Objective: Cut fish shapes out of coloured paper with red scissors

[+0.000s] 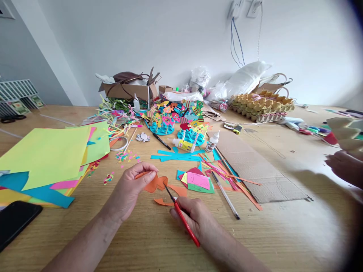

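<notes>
An orange paper fish (151,184) is pinched between the thumb and fingers of my left hand (135,185), its tail pointing right. My right hand (195,216) is closed on red-handled scissors (185,223), whose blade tips touch the edge of the orange tail. Beneath and right of the tail lie orange paper scraps (178,190) on the wooden table (147,241). Just beyond my right hand is a small stack of coloured paper pieces, with a pink piece (198,180) on top bearing a drawn outline.
Yellow sheets (48,151) and a black phone (17,221) lie left. A clear pen (226,196), cardboard (263,172) and glue bottles (212,141) lie right and beyond. Paper fish (170,119) stand behind. Another person's hand (344,166) holds an egg tray at far right.
</notes>
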Tool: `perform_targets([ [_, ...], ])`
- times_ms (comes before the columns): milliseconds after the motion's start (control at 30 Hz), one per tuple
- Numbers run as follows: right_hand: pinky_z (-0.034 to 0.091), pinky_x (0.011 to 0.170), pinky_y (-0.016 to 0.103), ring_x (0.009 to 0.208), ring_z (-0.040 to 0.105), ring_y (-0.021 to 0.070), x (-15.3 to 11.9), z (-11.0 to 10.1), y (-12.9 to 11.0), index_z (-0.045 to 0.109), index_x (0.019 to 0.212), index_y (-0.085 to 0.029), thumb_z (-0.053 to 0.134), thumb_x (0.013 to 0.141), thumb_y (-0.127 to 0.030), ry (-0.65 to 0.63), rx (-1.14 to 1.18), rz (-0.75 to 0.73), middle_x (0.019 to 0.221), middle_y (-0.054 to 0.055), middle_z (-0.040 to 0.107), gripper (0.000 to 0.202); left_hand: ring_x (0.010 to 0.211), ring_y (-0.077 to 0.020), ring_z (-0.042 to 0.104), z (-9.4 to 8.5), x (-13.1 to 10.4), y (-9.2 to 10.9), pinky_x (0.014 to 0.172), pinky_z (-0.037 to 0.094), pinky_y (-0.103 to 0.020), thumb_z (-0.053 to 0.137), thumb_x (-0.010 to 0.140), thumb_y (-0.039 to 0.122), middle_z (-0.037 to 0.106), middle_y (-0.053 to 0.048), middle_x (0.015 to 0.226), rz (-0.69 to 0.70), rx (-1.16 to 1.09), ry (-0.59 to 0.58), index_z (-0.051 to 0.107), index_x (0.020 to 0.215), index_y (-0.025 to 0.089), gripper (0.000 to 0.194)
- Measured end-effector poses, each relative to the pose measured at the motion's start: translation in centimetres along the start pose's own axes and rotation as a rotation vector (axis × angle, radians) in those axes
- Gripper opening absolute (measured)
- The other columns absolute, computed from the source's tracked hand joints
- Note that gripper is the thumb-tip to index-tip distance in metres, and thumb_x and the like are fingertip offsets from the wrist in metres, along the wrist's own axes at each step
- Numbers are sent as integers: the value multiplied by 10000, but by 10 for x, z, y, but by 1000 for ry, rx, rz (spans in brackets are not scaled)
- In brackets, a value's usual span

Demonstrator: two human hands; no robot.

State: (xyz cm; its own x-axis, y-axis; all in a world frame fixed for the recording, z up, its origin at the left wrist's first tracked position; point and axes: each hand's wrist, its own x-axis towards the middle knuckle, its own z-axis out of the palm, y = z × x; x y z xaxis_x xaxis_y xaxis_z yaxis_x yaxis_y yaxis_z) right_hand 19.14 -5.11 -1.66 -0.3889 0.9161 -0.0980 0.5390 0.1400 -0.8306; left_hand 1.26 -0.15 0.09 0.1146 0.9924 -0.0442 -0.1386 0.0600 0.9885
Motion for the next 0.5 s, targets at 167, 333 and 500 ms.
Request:
perform_targets([
  [167,260,406,173,436,362,66,0,2,5,356,611,-185,394,879,-340,-23,198,63,518,-60,359,312,605,-79,468,2,-1,0,560,363,-166,658,712,230,562,52,639,-50,14,-84,600,707,182,75],
  [333,273,346,153,363,370,58,1,2,9,379,628,-189,401,879,-436,-63,436,101,474,-71,387,353,588,-75,485,5,-4,-1,541,365,-165,667,704,228,576,52,633,-135,-2,-157,564,705,178,114],
  [500,243,324,157,326,311,51,1,1,7,382,601,-191,409,822,-606,-103,515,83,409,-79,367,472,730,-116,563,5,-4,-2,679,424,-217,641,716,205,653,8,789,-193,0,-271,608,867,184,156],
])
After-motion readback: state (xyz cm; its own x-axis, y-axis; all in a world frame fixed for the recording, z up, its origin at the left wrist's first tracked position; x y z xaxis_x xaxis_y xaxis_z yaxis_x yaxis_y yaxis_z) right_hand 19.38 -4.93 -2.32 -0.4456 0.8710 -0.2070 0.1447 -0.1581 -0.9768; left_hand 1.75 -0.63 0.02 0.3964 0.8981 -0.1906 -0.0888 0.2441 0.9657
